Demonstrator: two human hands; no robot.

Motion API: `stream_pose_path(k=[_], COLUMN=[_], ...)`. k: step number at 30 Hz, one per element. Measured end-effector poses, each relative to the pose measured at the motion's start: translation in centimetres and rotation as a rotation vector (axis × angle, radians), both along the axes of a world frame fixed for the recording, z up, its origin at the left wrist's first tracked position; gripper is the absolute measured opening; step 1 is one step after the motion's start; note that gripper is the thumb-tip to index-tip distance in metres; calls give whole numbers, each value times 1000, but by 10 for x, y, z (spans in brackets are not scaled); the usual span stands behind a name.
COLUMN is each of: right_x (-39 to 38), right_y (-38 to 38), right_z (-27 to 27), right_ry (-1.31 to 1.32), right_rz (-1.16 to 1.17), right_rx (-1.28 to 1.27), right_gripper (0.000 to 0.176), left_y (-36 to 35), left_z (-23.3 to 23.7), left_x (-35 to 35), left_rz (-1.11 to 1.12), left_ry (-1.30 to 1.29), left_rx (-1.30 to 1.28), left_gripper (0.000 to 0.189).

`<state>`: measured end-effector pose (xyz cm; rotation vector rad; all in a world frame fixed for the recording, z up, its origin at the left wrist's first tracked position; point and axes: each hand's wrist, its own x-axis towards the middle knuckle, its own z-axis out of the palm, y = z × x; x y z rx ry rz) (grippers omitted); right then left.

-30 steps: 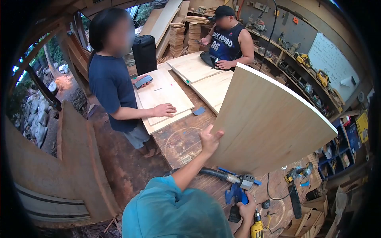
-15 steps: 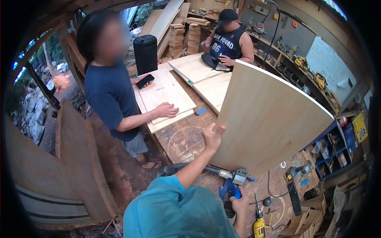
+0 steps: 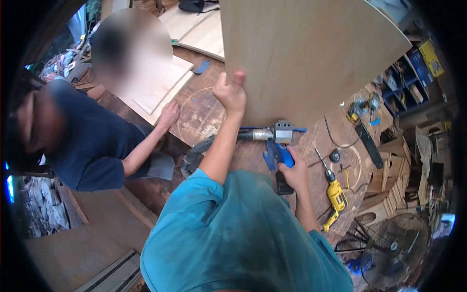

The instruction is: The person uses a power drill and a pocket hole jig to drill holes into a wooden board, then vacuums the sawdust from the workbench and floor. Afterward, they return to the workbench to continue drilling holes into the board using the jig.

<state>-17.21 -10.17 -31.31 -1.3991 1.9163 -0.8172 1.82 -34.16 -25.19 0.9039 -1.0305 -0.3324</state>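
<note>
A large plywood panel point(image 3: 311, 58) stands upright over the workbench point(image 3: 194, 112). My left hand point(image 3: 231, 95) is closed on the panel's left edge, thumb pointing up. Lower down, my right hand point(image 3: 296, 168) grips a blue power tool point(image 3: 287, 155) with a black base, and its fingers are partly hidden. Just beyond the tool lies a grey block with round holes point(image 3: 283, 132), in line with a hose with a metallic end point(image 3: 253, 134). A yellow corded drill point(image 3: 335, 194) with a long bit rests right of my right hand.
At the left a person in a dark blue shirt point(image 3: 92, 136) leans over the bench, one hand by stacked boards point(image 3: 180, 73). A tape measure point(image 3: 334, 155), a cordless drill point(image 3: 357, 111) and a black strip point(image 3: 369, 146) lie right. A fan point(image 3: 394, 248) stands lower right.
The view has tilted down. The person at the left has bent forward; the other person has left the view. My hands keep their grips on the panel and the blue tool.
</note>
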Motion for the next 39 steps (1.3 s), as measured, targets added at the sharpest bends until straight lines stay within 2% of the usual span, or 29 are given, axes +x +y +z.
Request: stream_pose_path(k=[2,3,6,11,16,19,26,29,32,34,35,37,38,39], right_x=[0,2,3,2,-2,-3,-6,-7,-13,-25,-32,-43,-42,-40], right_y=[1,3,3,3,3,4,5,7,17,34,47,73,78,84], right_z=[-2,-1,0,1,0,1,5,9,5,-10,-34,-87,-81,-75], right_ry=[7,104,128,65,125,102,76,51,4,-256,-258,-635,-639,-715], right_rz=[2,0,-12,12,20,13,10,20,38,46,50,-76,-71,-85], right_rx=[-83,-149,-162,-175,-123,-118,-128,-87,-173,-306,-311,-284,-281,-133], right_gripper=[70,70,70,68,69,69,69,67,69,67,67,62,62,58], left_y=[6,6,8,6,7,6,4,3,4,1,0,1,1,2], left_z=[7,10,17,8,8,10,4,6,2,-2,-1,-1,0,2], left_x=[-3,-5,-9,-5,-12,-22,-30,-36,-34,-31,-31,-33,-34,-35], left_rz=[-9,-11,-52,-34,-14,-28,-6,21,6,24,28,36,42,41], left_ry=[11,24,113,83,12,61,-25,18,28,-14,-15,-7,-10,-5], left_rx=[3,-11,-3,64,94,77,62,-13,6,38,33,35,37,28], left_gripper=[76,75,76,77,79,80,80,72,73,73,73,74,74,75])
